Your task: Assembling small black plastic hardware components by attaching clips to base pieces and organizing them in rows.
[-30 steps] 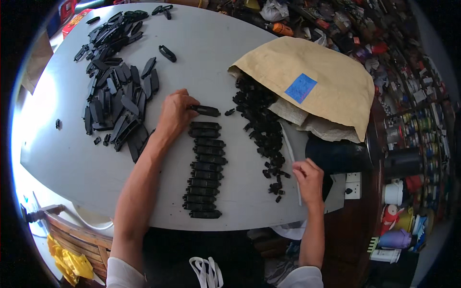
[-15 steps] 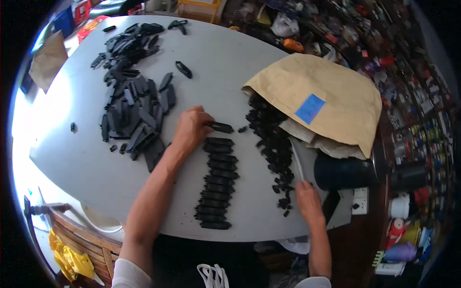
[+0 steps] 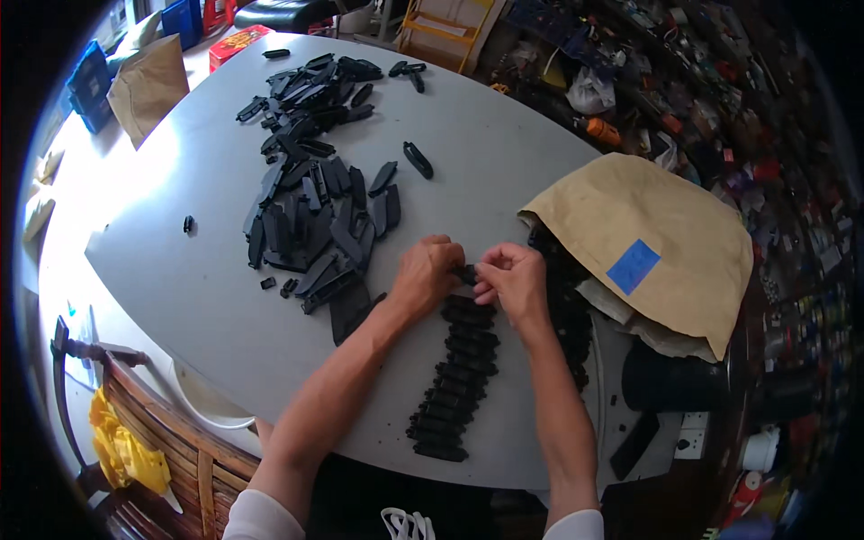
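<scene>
My left hand (image 3: 430, 274) is closed on the left end of a black oblong plastic piece (image 3: 465, 274), just above a column of similar pieces (image 3: 456, 387). At the right end of that piece, my right hand (image 3: 513, 283) is closed in a pinch; whether a small part sits between its fingertips is hidden. The column lies side by side, running toward the near table edge. Under and beyond my right wrist lies a heap of small black parts (image 3: 569, 315), spilling from a brown paper bag (image 3: 661, 229) with a blue patch.
Left of my hands lies a large heap of black plastic shells (image 3: 306, 216) on the grey table (image 3: 198, 306). One loose shell (image 3: 418, 160) lies apart. A dark cylinder (image 3: 666, 378) is beside the bag. A wooden chair (image 3: 180, 414) with yellow cloth stands at near left.
My right hand has left the right side of the small-parts heap and come over to the piece in my left hand. The whole view has shifted, with the table now lower and further right.
</scene>
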A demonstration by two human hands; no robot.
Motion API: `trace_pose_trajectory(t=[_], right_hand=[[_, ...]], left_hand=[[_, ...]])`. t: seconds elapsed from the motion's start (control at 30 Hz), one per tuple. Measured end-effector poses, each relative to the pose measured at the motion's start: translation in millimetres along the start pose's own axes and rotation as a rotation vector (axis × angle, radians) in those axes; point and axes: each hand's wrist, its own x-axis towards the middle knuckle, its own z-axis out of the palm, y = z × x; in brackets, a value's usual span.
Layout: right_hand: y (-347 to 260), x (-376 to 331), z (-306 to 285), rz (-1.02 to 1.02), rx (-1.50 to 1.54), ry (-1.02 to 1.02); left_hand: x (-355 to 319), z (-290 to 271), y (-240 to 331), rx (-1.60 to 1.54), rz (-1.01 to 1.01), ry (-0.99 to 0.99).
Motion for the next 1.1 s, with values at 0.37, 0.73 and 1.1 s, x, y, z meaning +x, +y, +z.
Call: trace_pose_trajectory(t=[0.37, 0.73, 1.1], right_hand=[[2.9, 18.1, 13.8, -0.044, -0.255, -0.058], [6.1, 44.8, 3.8, -0.131, -0.813, -0.14], [13.8, 64.1, -14.7, -0.049, -0.726, -0.418]], left_hand=[[0.6, -0.8, -1.2, -0.048, -0.052, 0.024], [0.7, 0.6, -4.9, -0.07, -0.046, 0.018], [3.1, 4.5, -2.9, -0.096, 0.009, 0.005]])
